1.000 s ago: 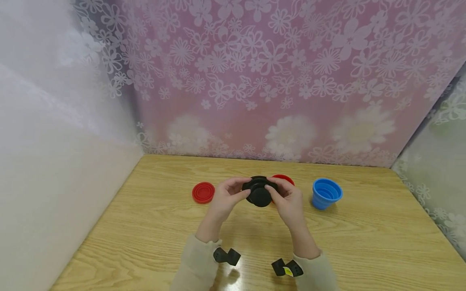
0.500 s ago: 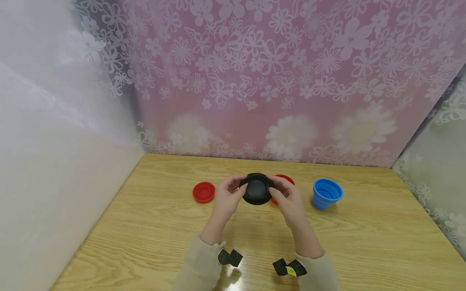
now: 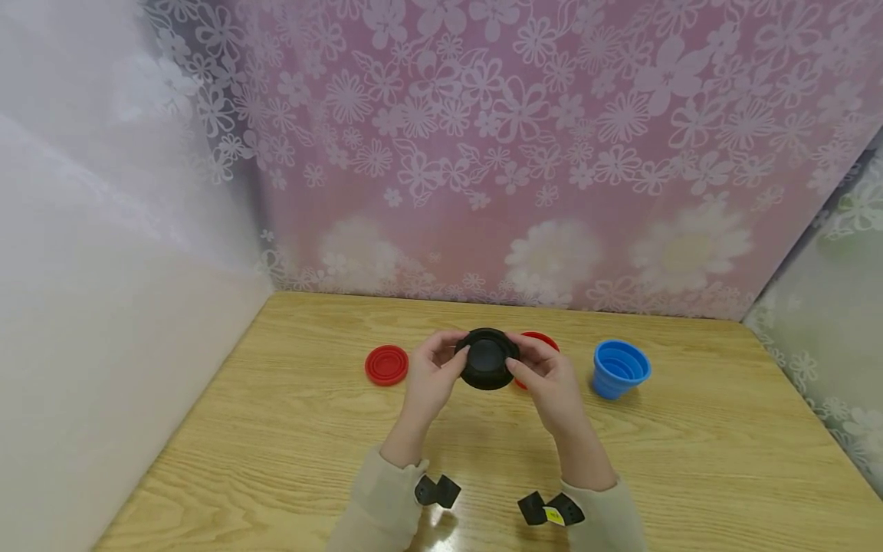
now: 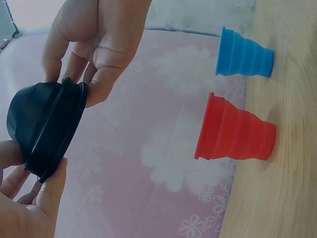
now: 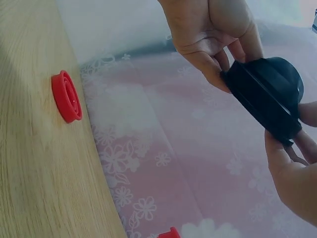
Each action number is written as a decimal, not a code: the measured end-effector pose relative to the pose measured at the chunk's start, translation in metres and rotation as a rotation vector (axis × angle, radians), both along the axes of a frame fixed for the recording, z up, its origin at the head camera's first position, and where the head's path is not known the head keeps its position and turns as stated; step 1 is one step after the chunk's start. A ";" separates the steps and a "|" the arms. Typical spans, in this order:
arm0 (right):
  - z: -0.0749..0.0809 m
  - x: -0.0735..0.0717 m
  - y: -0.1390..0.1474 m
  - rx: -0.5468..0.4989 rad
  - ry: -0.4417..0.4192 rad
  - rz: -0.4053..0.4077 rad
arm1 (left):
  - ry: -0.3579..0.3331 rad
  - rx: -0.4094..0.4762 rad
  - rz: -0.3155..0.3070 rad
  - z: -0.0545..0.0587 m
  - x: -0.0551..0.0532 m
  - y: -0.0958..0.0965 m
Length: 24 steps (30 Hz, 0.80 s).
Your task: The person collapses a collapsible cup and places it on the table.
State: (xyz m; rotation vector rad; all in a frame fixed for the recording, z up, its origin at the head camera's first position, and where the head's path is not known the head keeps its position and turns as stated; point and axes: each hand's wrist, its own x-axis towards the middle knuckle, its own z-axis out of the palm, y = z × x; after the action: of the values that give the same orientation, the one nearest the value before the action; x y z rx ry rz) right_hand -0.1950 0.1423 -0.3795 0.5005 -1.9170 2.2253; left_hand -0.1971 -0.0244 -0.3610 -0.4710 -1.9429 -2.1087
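Observation:
Between both hands, a black collapsible cup (image 3: 487, 359) is held above the table, its round base facing the head camera. My left hand (image 3: 429, 374) pinches its left edge, thumb on the near face and fingers behind. On the opposite edge my right hand (image 3: 550, 383) grips it likewise, its thumb near the base. In the left wrist view the black cup (image 4: 43, 124) shows a thick rim and a bulging, partly folded body. Behind the right hand stands an expanded red cup (image 4: 238, 131), partly covered in the head view. A flattened red cup (image 3: 386, 365) lies left of my left hand.
To the right, an expanded blue cup (image 3: 618, 371) stands upright on the wooden table (image 3: 276, 429). A floral curtain (image 3: 441, 153) hangs along the table's back edge, with a pale sheet (image 3: 138, 268) at the left side.
The black cup has tilted so that its base faces the head camera more squarely, and it has shifted slightly left with the hands. The right thumb has moved outward toward the cup's edge.

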 end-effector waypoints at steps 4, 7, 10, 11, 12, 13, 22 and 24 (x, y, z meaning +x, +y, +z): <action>0.001 0.000 -0.002 -0.017 -0.020 -0.054 | -0.032 0.022 -0.015 -0.006 -0.004 0.001; 0.001 0.000 -0.004 -0.045 -0.055 -0.106 | -0.094 0.077 -0.069 -0.017 -0.010 0.001; 0.002 0.000 -0.005 -0.070 -0.083 -0.147 | -0.130 0.143 -0.169 -0.023 -0.014 0.000; 0.002 0.000 -0.005 -0.073 -0.088 -0.158 | -0.131 0.155 -0.203 -0.023 -0.014 -0.001; 0.002 0.000 -0.005 -0.073 -0.091 -0.167 | -0.127 0.163 -0.233 -0.023 -0.014 -0.001; 0.002 0.000 -0.006 -0.074 -0.093 -0.174 | -0.123 0.171 -0.258 -0.023 -0.014 -0.002; 0.003 0.002 -0.012 -0.044 -0.075 -0.214 | -0.079 0.051 -0.174 -0.021 -0.013 0.000; 0.003 0.002 -0.013 -0.036 -0.076 -0.211 | -0.059 0.032 -0.149 -0.021 -0.012 0.000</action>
State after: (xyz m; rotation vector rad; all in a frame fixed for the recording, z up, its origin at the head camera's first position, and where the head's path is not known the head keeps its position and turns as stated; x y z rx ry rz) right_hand -0.1931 0.1295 -0.3770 0.2003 -1.8646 2.1675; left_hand -0.2095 -0.0241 -0.3825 -0.5692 -1.9586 -2.2658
